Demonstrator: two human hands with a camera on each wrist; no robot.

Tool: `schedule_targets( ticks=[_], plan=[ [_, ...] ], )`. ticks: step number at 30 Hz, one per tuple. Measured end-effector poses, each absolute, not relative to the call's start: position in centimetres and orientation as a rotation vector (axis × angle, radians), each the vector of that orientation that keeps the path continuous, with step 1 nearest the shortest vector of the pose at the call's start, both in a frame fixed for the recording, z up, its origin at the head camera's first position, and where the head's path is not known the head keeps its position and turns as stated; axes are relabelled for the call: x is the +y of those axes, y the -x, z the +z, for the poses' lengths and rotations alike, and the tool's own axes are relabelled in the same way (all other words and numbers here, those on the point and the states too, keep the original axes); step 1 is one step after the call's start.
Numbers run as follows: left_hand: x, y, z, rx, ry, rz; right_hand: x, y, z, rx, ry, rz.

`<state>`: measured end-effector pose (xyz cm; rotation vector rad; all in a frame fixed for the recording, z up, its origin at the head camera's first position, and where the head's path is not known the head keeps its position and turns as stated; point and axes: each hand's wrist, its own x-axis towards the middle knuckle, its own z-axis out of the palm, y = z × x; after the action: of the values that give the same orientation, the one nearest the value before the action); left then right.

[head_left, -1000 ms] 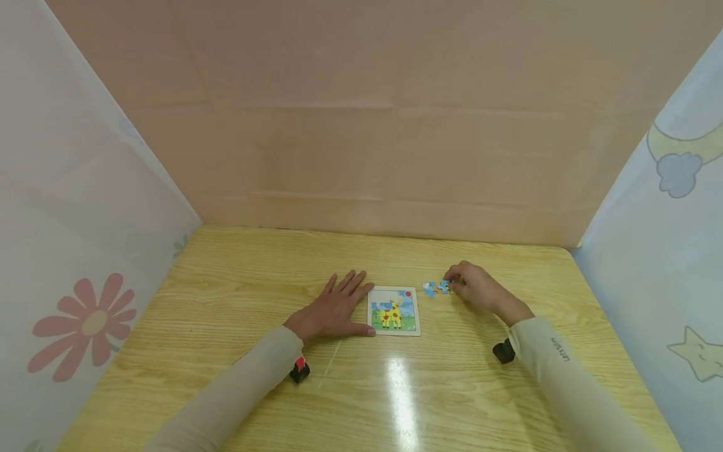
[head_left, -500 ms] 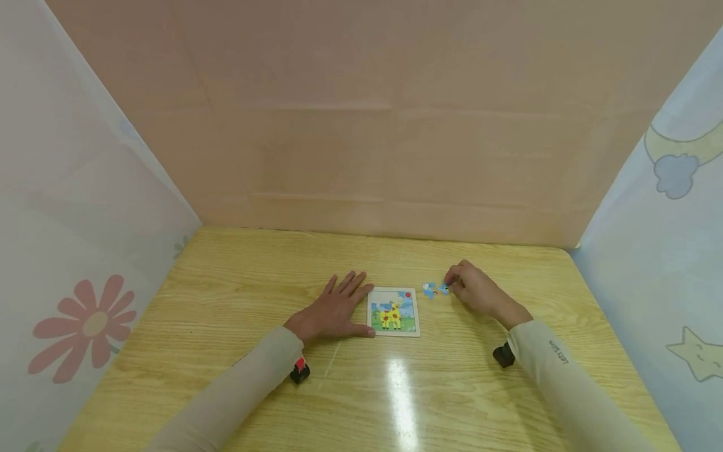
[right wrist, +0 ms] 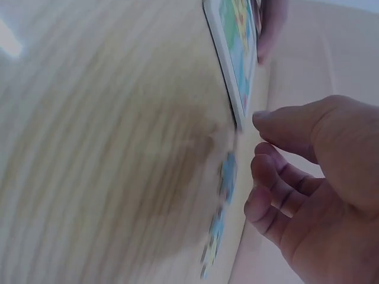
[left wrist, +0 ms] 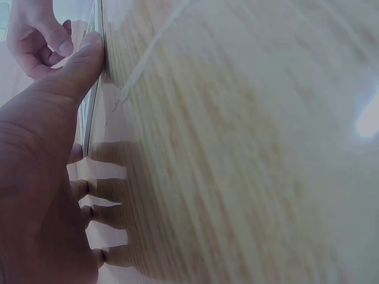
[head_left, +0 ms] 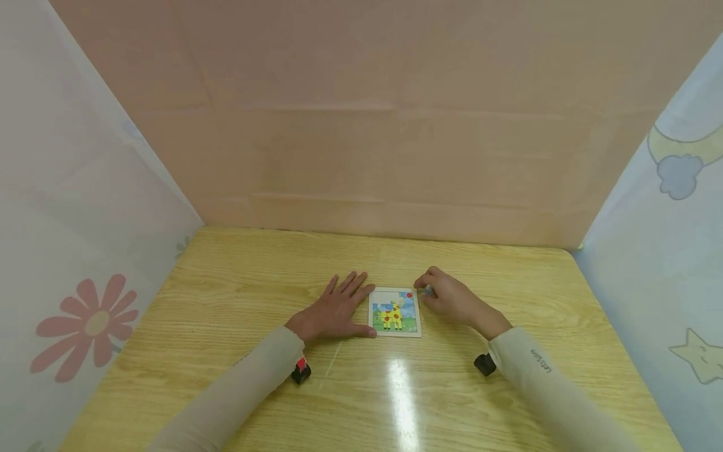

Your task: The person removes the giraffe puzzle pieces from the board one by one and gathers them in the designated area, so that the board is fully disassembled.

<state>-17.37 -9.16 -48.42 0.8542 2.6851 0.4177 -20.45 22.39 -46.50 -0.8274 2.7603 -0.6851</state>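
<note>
A framed giraffe puzzle (head_left: pixel 395 317) lies on the table, with a bare white area at its upper left. My left hand (head_left: pixel 334 311) rests flat at the puzzle's left side, fingers spread, with thumb and forefinger at the frame's edge. Just off the upper right corner hovers my right hand (head_left: pixel 452 300), its fingers bent. In the right wrist view, its thumb (right wrist: pixel 284 125) points toward the frame, and the forefinger's tip is not clear. Whether it pinches anything cannot be made out. Blue puzzle pieces (right wrist: pixel 227 174) lie on the table beside this hand, largely covered by it in the head view.
The wooden table (head_left: pixel 254 270) meets a tan backdrop (head_left: pixel 339 157) behind. Pale printed cloths (head_left: pixel 79 188) hang on both sides. A small black wrist camera (head_left: pixel 484 364) sits under the right cuff, and another (head_left: pixel 301 371) under the left.
My right hand has moved left from the blue pieces toward the puzzle frame's upper right corner, covering most of the pieces in the head view. My left hand stays in place.
</note>
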Motion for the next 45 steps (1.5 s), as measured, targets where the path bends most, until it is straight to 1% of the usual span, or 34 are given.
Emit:
schedule_targets(
  ticks=[7, 17, 25, 39, 45],
  plan=[
    [-9.1, 17.4, -48.4, 2.686, -0.85, 0.43, 20.5, 19.6, -46.3, 2.741, 0.87, -0.598],
    [-9.1, 17.4, -48.2, 2.695, -0.864, 0.411, 19.5, 19.2, -46.0, 2.751, 0.895, -0.544],
    [-9.2, 17.4, -48.1, 2.694, -0.86, 0.411, 18.2, 18.6, -44.7, 2.756, 0.897, -0.413],
    [-9.2, 17.3, -48.3, 2.691, -0.852, 0.421, 18.4, 19.3, -44.6, 2.698, 0.855, -0.554],
    [-9.2, 17.3, -48.4, 2.679, -0.849, 0.453, 18.3, 19.4, -45.0, 2.744, 0.856, -0.542]
  ],
)
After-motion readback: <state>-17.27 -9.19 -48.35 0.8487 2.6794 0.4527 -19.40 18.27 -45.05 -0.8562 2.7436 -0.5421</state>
